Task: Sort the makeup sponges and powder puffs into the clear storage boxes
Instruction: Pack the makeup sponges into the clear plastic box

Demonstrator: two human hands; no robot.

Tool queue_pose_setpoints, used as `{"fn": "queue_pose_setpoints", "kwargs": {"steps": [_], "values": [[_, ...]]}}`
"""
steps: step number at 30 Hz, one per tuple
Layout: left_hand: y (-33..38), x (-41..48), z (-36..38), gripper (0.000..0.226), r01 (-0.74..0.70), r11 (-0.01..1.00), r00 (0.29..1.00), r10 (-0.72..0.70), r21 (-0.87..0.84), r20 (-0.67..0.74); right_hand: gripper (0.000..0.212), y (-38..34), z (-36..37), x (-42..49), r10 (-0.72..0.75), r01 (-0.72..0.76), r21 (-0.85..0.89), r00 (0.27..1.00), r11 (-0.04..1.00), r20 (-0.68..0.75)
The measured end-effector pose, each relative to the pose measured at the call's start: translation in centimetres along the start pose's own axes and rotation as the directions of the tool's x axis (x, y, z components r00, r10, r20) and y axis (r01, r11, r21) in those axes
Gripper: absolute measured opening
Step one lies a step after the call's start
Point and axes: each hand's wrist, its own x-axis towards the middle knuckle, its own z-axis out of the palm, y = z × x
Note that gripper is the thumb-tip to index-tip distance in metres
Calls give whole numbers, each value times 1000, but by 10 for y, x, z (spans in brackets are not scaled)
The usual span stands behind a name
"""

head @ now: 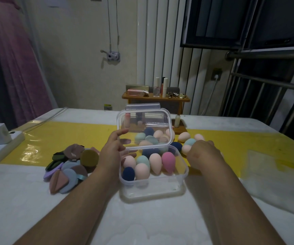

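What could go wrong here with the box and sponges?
The left hand holds the lid up; if it slips, the lid may fall shut on the box. The right hand is among loose sponges beside the box; these rounded ones could roll away.

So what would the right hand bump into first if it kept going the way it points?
Most likely the teal sponge, just past the fingertips of the right hand, among loose ones beside the clear box. It may already touch it; I can't tell.
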Motion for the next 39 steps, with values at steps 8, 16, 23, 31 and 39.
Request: {"fn": "queue_pose_setpoints", "kwargs": {"steps": [8,16,23,31,39], "values": [[0,0,0,51,-1,1000,1000,1,-4,0,53,2,1,-2,-35,34,-17,999,999,-29],[1,0,0,51,12,999,1000,-12,-32,-6,60,5,7,-3,-57,57,10,995,998,-78],[1,1,1,52,10,1000,1000,-10,-22,-11,42,7,8,-1,-85,81,-33,983,996,-163],[0,2,0,52,19,999,1000,-19,-28,-4,14,1,5,-9,-200,284,158,891,946,-407],[0,2,-1,52,13,1000,1000,-12,-19,4,27,-6,-4,-26,-481,649,561,759,514,-439]]}}
